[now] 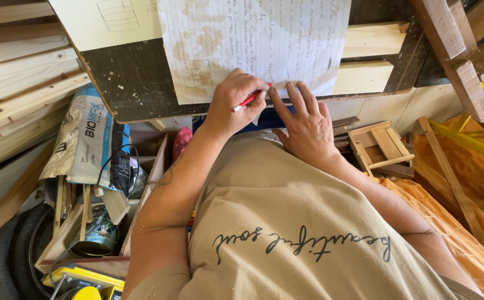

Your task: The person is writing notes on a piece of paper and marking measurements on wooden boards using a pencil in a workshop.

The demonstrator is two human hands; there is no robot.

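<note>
A dark, paint-speckled worktop (136,83) is carrying a stained, lined sheet of handwritten paper (253,44) and, beside it, a pale sheet with a small sketch (106,19). The left hand (236,103) is resting at the lower edge of the lined paper, its grip clenched around a red pencil (248,100) whose tip is lying close to the sheet. The right hand (306,125) is lying flat with its grip released, fingertips pressing down on the paper's bottom edge just beside the pencil. Two light wood blocks (367,58) are sitting on the worktop to the right. Below, clutter is crowding the room: a printed sack (86,139), a metal can (99,236), a black tyre (14,255), a yellow tool (84,280), a small slatted wooden frame (383,147), orange cloth (458,222) and pale planks (20,83) along the left.
</note>
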